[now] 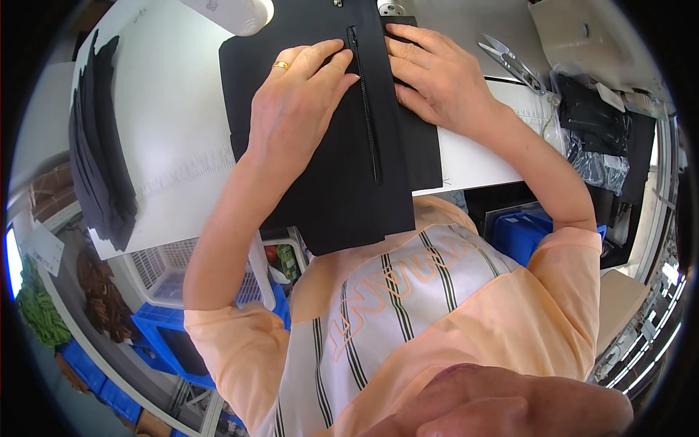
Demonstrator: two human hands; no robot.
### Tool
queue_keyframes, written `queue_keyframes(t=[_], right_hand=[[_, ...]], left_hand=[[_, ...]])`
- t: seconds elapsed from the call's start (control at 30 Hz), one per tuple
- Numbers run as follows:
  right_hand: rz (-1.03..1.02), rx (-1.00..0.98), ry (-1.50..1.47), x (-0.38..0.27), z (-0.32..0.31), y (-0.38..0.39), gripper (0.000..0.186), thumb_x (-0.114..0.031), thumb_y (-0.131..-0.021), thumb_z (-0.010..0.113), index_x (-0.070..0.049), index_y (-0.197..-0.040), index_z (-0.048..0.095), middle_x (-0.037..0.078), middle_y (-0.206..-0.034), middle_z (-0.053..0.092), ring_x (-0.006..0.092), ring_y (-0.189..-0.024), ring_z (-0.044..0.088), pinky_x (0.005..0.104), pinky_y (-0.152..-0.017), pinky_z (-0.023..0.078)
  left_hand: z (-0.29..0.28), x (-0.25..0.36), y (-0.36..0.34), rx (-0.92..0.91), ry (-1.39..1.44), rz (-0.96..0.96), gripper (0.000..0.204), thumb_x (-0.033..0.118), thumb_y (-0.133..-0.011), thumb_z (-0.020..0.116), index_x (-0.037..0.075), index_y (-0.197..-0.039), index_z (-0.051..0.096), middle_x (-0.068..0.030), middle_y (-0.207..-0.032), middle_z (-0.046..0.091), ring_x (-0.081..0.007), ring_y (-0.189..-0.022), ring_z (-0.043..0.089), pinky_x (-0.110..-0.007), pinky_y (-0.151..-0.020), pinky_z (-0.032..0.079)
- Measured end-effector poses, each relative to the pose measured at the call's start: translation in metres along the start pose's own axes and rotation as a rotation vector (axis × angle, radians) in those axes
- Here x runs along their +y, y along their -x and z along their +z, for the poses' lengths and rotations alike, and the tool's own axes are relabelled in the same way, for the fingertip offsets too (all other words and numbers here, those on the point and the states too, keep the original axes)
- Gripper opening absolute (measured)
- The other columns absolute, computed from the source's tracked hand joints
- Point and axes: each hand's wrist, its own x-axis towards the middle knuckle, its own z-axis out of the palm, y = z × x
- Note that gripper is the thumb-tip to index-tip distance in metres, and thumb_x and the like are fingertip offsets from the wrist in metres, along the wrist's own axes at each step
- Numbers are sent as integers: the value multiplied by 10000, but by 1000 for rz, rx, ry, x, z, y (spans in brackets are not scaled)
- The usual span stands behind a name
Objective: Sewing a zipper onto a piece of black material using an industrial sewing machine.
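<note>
A black fabric piece [320, 197] lies over the white worktable, its near end hanging past the edge toward my body. A black zipper [368, 124] runs lengthwise along it, with the slider near the far end. My left hand [298, 95], with a gold ring, rests on the fabric just left of the zipper, fingers stretched forward and the thumb close to the teeth. To the right of the zipper, my right hand [440, 76] lies on the black cloth with its fingers spread. Part of the fabric under both hands is hidden.
A white sewing machine head [237, 13] stands at the far edge. Metal scissors [513, 64] lie at right, near plastic-bagged black material [593, 116]. Stacked black fabric pieces [102, 146] lie at left. A white basket [164, 273] and blue crate [164, 331] sit below the table.
</note>
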Motion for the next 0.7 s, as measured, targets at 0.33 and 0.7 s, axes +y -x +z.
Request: queue_keyframes(t=[0.33,0.7], right_hand=[[-31,-33,1,1,-4,-5,411,-207,-728,780,-114,-1115,676,31,-1195,634,225,-1159,559,356,-944,498],[-1,5,24,-4,-1,-6,401,-198,-708,773,-114,-1088,678,21,-1193,631,217,-1137,567,352,-914,513]], left_hand=[[6,-4,1,69,63,-24,200,98,-823,716,47,-1016,709,-45,-1052,674,-250,-945,622,-337,-809,524],[7,-4,1,81,88,-44,231,87,-814,725,47,-1040,701,-54,-1060,659,-257,-930,624,-338,-792,526]])
